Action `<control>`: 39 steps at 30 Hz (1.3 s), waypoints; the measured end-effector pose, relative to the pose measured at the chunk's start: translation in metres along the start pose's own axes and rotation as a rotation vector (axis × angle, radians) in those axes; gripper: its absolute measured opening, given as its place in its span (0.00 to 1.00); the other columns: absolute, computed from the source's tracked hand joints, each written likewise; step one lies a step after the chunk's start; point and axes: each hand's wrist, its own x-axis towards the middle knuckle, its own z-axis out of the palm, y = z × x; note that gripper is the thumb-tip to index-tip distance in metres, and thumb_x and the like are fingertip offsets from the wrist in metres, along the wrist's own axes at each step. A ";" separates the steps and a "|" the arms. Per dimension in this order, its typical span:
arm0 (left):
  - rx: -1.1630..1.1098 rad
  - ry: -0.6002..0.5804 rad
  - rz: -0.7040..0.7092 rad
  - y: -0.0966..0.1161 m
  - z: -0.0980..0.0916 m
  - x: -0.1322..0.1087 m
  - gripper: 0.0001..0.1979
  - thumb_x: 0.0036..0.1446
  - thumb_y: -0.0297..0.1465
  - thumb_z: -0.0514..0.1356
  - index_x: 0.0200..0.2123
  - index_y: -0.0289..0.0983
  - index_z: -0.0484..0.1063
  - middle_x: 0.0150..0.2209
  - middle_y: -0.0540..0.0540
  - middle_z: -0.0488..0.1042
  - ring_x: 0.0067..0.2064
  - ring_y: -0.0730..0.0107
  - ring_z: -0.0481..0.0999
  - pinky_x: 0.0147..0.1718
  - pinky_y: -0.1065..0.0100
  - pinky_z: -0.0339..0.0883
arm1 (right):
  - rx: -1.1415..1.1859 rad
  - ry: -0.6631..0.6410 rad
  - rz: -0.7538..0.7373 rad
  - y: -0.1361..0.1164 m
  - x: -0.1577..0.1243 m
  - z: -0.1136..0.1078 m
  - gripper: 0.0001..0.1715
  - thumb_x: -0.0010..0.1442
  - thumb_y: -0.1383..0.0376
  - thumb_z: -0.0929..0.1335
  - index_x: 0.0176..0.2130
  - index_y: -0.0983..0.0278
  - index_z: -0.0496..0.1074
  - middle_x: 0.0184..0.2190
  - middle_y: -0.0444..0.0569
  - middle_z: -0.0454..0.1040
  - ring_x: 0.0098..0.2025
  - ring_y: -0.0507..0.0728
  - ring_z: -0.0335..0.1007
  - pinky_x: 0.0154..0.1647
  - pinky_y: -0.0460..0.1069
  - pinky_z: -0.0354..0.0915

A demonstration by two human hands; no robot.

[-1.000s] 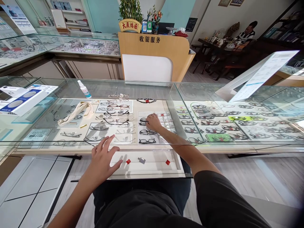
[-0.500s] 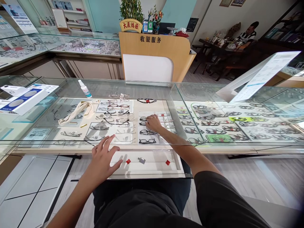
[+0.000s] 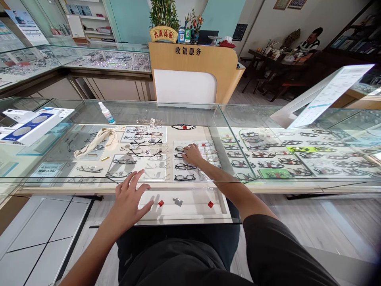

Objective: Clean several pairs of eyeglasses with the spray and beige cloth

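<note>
My right hand [image 3: 193, 155] reaches into the glass display case. Its bent fingers are closed at the right end of a pair of dark eyeglasses [image 3: 179, 149], whose right side they cover. Below it lie two more dark pairs, the nearer being black eyeglasses [image 3: 184, 178]. My left hand [image 3: 131, 196] is held at the front edge of the case, fingers spread, holding nothing. Beside its thumb, an open white drawer [image 3: 190, 212] contains a red tag [image 3: 161, 203], a grey metal-looking piece [image 3: 177, 202] and another red tag [image 3: 210, 204].
A glass pane [image 3: 226, 135] divides the case right of my arm. A spray bottle [image 3: 106, 113] and an open white-and-blue box [image 3: 32, 125] stand on the left. Cream cloth [image 3: 97, 142] lies near several frames. A folded white sign [image 3: 324, 97] stands right. Someone [image 3: 311, 41] sits at a far table.
Both hands stay almost where they were, the right one still at the same eyeglasses. The whole view has shifted very slightly.
</note>
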 end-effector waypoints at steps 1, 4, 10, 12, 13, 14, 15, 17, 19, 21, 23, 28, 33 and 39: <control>0.001 -0.001 -0.001 0.000 0.000 0.000 0.12 0.73 0.42 0.64 0.51 0.43 0.82 0.80 0.32 0.65 0.79 0.29 0.64 0.65 0.32 0.68 | 0.000 -0.003 -0.001 0.000 0.000 -0.001 0.33 0.81 0.53 0.59 0.66 0.63 0.83 0.71 0.57 0.80 0.78 0.73 0.63 0.86 0.68 0.45; 0.009 -0.007 0.002 -0.001 0.000 0.000 0.12 0.73 0.42 0.63 0.52 0.44 0.82 0.80 0.32 0.64 0.79 0.29 0.64 0.64 0.32 0.69 | 0.000 -0.015 -0.002 -0.001 -0.002 -0.005 0.34 0.82 0.53 0.58 0.67 0.65 0.82 0.72 0.58 0.79 0.78 0.73 0.62 0.86 0.68 0.45; -0.001 0.001 0.000 0.000 0.001 -0.001 0.12 0.73 0.42 0.64 0.52 0.44 0.82 0.80 0.32 0.64 0.79 0.29 0.64 0.64 0.33 0.69 | 0.000 -0.035 -0.012 -0.001 -0.003 -0.010 0.36 0.82 0.52 0.57 0.68 0.66 0.81 0.72 0.58 0.79 0.78 0.73 0.62 0.86 0.68 0.45; 0.001 0.000 -0.001 0.000 0.001 -0.001 0.12 0.73 0.42 0.64 0.52 0.43 0.82 0.80 0.32 0.64 0.79 0.29 0.64 0.64 0.33 0.69 | 0.000 -0.034 -0.014 -0.001 -0.004 -0.011 0.34 0.82 0.52 0.58 0.68 0.64 0.81 0.72 0.58 0.79 0.78 0.72 0.63 0.86 0.68 0.45; 0.006 -0.002 -0.001 0.000 0.001 -0.001 0.12 0.73 0.42 0.63 0.52 0.43 0.82 0.80 0.31 0.64 0.79 0.28 0.64 0.64 0.32 0.70 | 0.000 -0.033 -0.014 -0.001 -0.004 -0.011 0.34 0.82 0.52 0.58 0.68 0.63 0.81 0.72 0.58 0.79 0.78 0.72 0.63 0.85 0.68 0.45; 0.010 -0.004 -0.001 0.000 0.001 -0.001 0.13 0.73 0.42 0.63 0.52 0.43 0.82 0.80 0.31 0.64 0.79 0.28 0.64 0.63 0.32 0.70 | 0.000 -0.032 -0.015 -0.001 -0.004 -0.012 0.34 0.82 0.53 0.58 0.68 0.63 0.82 0.72 0.58 0.79 0.78 0.72 0.63 0.85 0.68 0.45; 0.015 -0.006 0.000 0.000 0.001 -0.001 0.13 0.73 0.42 0.63 0.52 0.43 0.82 0.80 0.31 0.64 0.79 0.28 0.64 0.62 0.32 0.70 | 0.001 -0.032 -0.017 -0.001 -0.004 -0.013 0.33 0.82 0.53 0.58 0.67 0.63 0.82 0.72 0.58 0.80 0.77 0.72 0.63 0.85 0.68 0.46; 0.018 -0.009 0.001 0.000 0.000 -0.001 0.13 0.73 0.42 0.63 0.52 0.43 0.82 0.80 0.30 0.64 0.78 0.28 0.64 0.61 0.32 0.71 | 0.004 -0.030 -0.021 -0.001 -0.005 -0.013 0.34 0.82 0.53 0.58 0.67 0.64 0.82 0.71 0.58 0.80 0.77 0.72 0.63 0.85 0.68 0.46; 0.013 -0.010 -0.002 0.000 0.000 -0.001 0.13 0.73 0.42 0.63 0.51 0.43 0.82 0.80 0.31 0.64 0.79 0.28 0.64 0.62 0.32 0.70 | 0.006 -0.029 -0.024 -0.001 -0.005 -0.013 0.34 0.82 0.53 0.58 0.66 0.66 0.82 0.72 0.59 0.80 0.77 0.72 0.64 0.84 0.68 0.46; 0.005 -0.010 -0.008 0.000 0.000 -0.001 0.12 0.73 0.42 0.63 0.51 0.43 0.82 0.81 0.31 0.64 0.79 0.28 0.64 0.63 0.32 0.70 | 0.008 -0.026 -0.026 -0.001 -0.005 -0.013 0.33 0.82 0.53 0.58 0.66 0.66 0.82 0.71 0.59 0.80 0.76 0.72 0.64 0.84 0.68 0.47; 0.002 -0.011 -0.012 0.000 0.001 -0.001 0.12 0.73 0.42 0.63 0.51 0.44 0.82 0.80 0.32 0.64 0.79 0.28 0.63 0.63 0.31 0.69 | 0.010 -0.024 -0.029 -0.001 -0.005 -0.012 0.33 0.82 0.53 0.58 0.66 0.66 0.82 0.71 0.59 0.80 0.76 0.73 0.65 0.83 0.68 0.47; 0.015 -0.015 -0.002 0.001 0.001 0.000 0.13 0.73 0.42 0.62 0.52 0.44 0.81 0.80 0.31 0.64 0.79 0.28 0.63 0.61 0.30 0.70 | 0.014 -0.004 -0.055 -0.004 -0.008 -0.019 0.31 0.82 0.54 0.59 0.63 0.67 0.82 0.71 0.63 0.79 0.75 0.75 0.64 0.82 0.69 0.49; -0.003 -0.002 -0.016 0.000 0.001 0.000 0.12 0.73 0.42 0.63 0.51 0.44 0.81 0.80 0.32 0.65 0.79 0.30 0.64 0.63 0.31 0.70 | 0.015 -0.012 -0.201 -0.043 -0.017 -0.041 0.26 0.81 0.60 0.61 0.60 0.72 0.80 0.64 0.71 0.79 0.66 0.72 0.69 0.74 0.66 0.58; 0.032 -0.001 0.005 0.000 0.001 -0.001 0.13 0.73 0.42 0.63 0.52 0.43 0.82 0.80 0.30 0.65 0.78 0.30 0.64 0.63 0.33 0.70 | 0.058 -0.201 -0.502 -0.138 -0.046 -0.064 0.15 0.77 0.68 0.65 0.52 0.68 0.80 0.51 0.61 0.85 0.50 0.64 0.78 0.55 0.57 0.68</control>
